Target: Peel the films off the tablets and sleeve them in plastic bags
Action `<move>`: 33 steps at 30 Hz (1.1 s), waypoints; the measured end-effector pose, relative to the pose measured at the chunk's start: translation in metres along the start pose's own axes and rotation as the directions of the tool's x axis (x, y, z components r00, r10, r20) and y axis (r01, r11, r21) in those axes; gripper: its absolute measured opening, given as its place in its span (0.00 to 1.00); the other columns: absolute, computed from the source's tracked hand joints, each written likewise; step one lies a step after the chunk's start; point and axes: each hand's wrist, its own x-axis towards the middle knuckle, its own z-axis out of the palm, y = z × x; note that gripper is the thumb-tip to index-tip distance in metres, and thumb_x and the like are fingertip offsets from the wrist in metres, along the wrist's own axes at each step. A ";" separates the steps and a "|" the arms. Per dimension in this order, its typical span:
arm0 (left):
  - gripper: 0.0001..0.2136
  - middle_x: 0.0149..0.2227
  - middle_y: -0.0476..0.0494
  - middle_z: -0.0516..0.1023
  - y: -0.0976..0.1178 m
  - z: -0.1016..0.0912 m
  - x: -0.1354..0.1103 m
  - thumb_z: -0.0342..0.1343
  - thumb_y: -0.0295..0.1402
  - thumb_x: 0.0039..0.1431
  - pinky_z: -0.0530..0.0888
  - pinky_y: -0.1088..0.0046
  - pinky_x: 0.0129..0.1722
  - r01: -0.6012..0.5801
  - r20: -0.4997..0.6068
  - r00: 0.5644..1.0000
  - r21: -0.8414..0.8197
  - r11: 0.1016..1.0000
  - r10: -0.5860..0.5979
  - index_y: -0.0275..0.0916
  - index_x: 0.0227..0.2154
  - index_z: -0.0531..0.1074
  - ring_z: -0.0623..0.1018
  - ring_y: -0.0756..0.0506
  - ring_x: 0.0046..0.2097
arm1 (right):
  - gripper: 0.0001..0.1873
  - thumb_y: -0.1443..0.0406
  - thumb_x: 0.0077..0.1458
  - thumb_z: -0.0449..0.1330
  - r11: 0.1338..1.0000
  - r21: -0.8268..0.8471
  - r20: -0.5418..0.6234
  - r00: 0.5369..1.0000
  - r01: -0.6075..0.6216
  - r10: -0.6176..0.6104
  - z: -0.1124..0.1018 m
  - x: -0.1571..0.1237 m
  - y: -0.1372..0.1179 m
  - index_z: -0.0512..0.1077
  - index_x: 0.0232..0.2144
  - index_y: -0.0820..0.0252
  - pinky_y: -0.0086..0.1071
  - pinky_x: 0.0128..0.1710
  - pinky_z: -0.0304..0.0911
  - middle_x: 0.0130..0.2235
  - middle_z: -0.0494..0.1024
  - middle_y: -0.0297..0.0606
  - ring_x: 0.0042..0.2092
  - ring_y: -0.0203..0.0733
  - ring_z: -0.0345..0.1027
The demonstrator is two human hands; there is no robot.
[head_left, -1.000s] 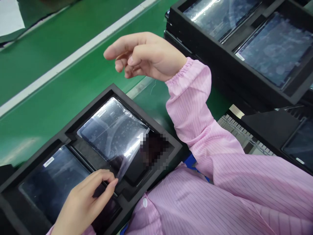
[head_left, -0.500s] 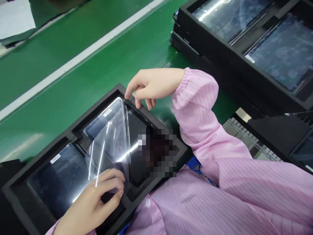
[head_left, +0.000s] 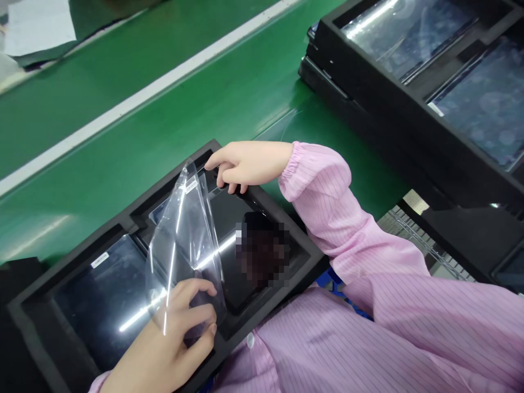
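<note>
A black foam tray [head_left: 123,221] lies in front of me on the green belt, with two dark glass screens in its pockets. My left hand [head_left: 172,344] pinches a clear protective film [head_left: 184,240] and holds it lifted up off the right screen [head_left: 229,218]; the film stays attached only near the screen's far corner. My right hand [head_left: 239,164] rests with curled fingers on the far edge of that screen, at the tray's rim. The left screen [head_left: 98,295] keeps its film on.
A stack of black trays [head_left: 409,125] with film-covered screens stands at the upper right. The green conveyor belt [head_left: 123,125] with a white stripe runs behind the tray. White paper [head_left: 39,24] lies at the top left. A ribbed metal surface [head_left: 413,234] shows at right.
My left hand has peeled the film up and leftward off the right screen. My right hand came down from the air onto the screen's far edge.
</note>
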 end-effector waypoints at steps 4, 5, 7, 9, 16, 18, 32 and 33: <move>0.11 0.46 0.39 0.72 0.004 0.003 -0.002 0.49 0.29 0.60 0.78 0.66 0.41 0.015 -0.002 1.000 -0.014 1.000 -0.015 0.41 0.24 0.73 0.76 0.41 0.47 | 0.30 0.77 0.55 0.54 0.998 0.054 -0.033 0.999 0.010 -0.008 0.003 0.004 0.001 0.67 0.60 0.64 0.30 0.36 0.78 0.53 0.80 0.47 0.46 0.46 0.79; 0.11 0.46 0.39 0.72 0.004 0.004 -0.002 0.49 0.29 0.60 0.78 0.65 0.42 0.025 -0.012 1.000 -0.018 1.000 -0.025 0.41 0.24 0.73 0.76 0.41 0.48 | 0.31 0.77 0.55 0.54 0.997 0.070 -0.048 0.999 0.018 -0.015 0.003 0.005 0.001 0.67 0.61 0.64 0.29 0.36 0.78 0.53 0.80 0.46 0.47 0.46 0.79; 0.11 0.47 0.39 0.72 0.005 0.006 -0.003 0.49 0.29 0.60 0.77 0.64 0.43 0.041 -0.035 0.999 -0.029 0.999 -0.042 0.41 0.24 0.72 0.75 0.40 0.49 | 0.32 0.77 0.54 0.54 0.993 0.111 -0.097 0.995 0.029 -0.018 0.004 0.007 0.003 0.66 0.62 0.63 0.29 0.38 0.77 0.53 0.80 0.45 0.48 0.46 0.79; 0.11 0.46 0.40 0.72 0.007 0.007 -0.003 0.49 0.29 0.60 0.77 0.63 0.43 0.035 -0.059 0.998 -0.038 0.999 -0.038 0.41 0.24 0.72 0.75 0.40 0.49 | 0.34 0.77 0.53 0.54 0.986 0.162 -0.153 0.988 0.037 -0.012 0.005 0.010 0.005 0.65 0.63 0.64 0.29 0.39 0.77 0.52 0.81 0.46 0.49 0.46 0.78; 0.10 0.44 0.39 0.73 0.006 0.003 -0.002 0.50 0.27 0.60 0.79 0.63 0.40 -0.043 -0.071 0.997 -0.014 0.999 0.042 0.42 0.26 0.73 0.76 0.40 0.47 | 0.30 0.77 0.55 0.55 0.953 0.297 -0.175 0.984 0.058 -0.006 0.003 0.018 0.015 0.67 0.60 0.63 0.26 0.39 0.75 0.52 0.81 0.45 0.49 0.42 0.78; 0.09 0.45 0.39 0.72 0.002 0.004 -0.003 0.52 0.27 0.59 0.79 0.64 0.40 -0.056 -0.037 0.998 0.000 0.998 0.056 0.42 0.26 0.73 0.76 0.40 0.47 | 0.29 0.76 0.55 0.56 0.945 0.322 -0.169 0.986 0.064 -0.009 0.002 0.019 0.017 0.69 0.58 0.61 0.25 0.39 0.75 0.51 0.81 0.43 0.49 0.42 0.78; 0.06 0.40 0.40 0.75 0.005 0.007 0.004 0.53 0.33 0.63 0.82 0.60 0.35 -0.033 -0.089 0.995 0.013 0.999 0.034 0.42 0.37 0.75 0.79 0.41 0.40 | 0.16 0.67 0.66 0.55 0.956 0.286 -0.165 0.986 0.065 -0.018 0.002 0.019 0.012 0.72 0.54 0.65 0.26 0.37 0.75 0.49 0.81 0.46 0.48 0.42 0.78; 0.07 0.41 0.40 0.76 0.008 0.008 0.005 0.53 0.33 0.63 0.82 0.58 0.35 -0.030 -0.124 0.992 0.016 0.999 0.031 0.41 0.39 0.75 0.79 0.40 0.40 | 0.16 0.64 0.68 0.54 0.959 0.276 -0.170 0.985 0.069 -0.022 0.003 0.019 0.011 0.72 0.52 0.66 0.25 0.36 0.75 0.48 0.81 0.47 0.47 0.42 0.79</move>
